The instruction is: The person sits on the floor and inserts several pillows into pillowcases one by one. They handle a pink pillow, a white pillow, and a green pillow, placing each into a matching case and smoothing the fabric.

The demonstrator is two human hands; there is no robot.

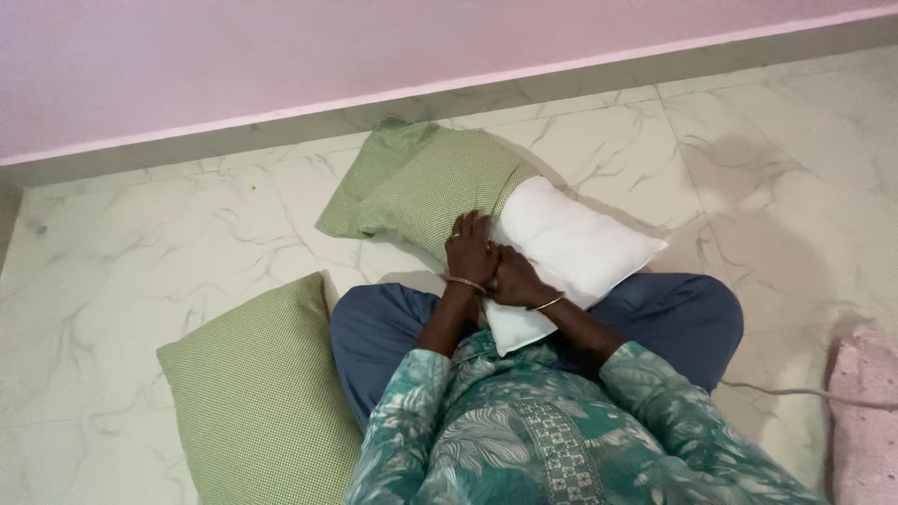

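A white pillow [571, 248] lies across my lap, half inside a green checked pillowcase [421, 182] that trails away to the far left on the floor. My left hand [470, 251] grips the open edge of the pillowcase where it meets the pillow. Close beside it, my right hand [513, 279] presses on the white pillow near that same edge. Both wrists wear thin bangles. I sit cross-legged in blue trousers and a green patterned top.
A second pillow in a green checked cover [257, 393] lies on the marble floor [140, 262] at my left. A pink cloth thing [865, 411] with a thin cord sits at the right edge. A pink wall [281, 56] runs along the back.
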